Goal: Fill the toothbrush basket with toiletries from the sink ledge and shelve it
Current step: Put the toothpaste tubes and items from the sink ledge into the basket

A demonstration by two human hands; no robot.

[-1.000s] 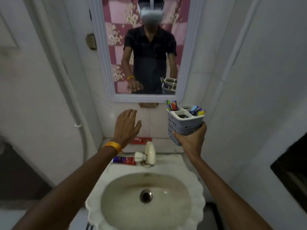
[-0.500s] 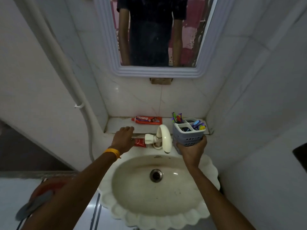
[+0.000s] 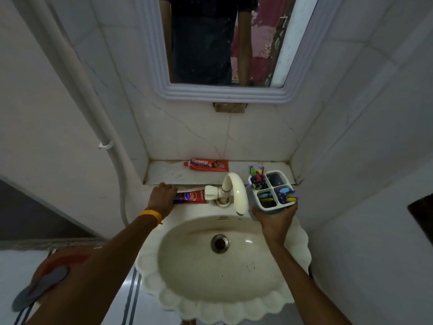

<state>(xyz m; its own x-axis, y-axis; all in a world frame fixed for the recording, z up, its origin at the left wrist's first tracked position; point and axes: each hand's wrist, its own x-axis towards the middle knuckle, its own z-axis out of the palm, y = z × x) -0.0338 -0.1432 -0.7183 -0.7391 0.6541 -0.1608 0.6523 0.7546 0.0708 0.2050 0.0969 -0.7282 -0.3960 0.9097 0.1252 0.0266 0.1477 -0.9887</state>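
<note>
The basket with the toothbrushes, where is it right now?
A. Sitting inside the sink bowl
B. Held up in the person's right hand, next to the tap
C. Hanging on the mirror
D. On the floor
B. The right hand grips the basket from below, beside the tap and above the sink rim, not resting in the bowl.

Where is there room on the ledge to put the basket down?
Bare ledge left of the orange toothpaste tube, and right of it behind the basket. Crowded by the tap, where the left hand covers another tube.
</note>
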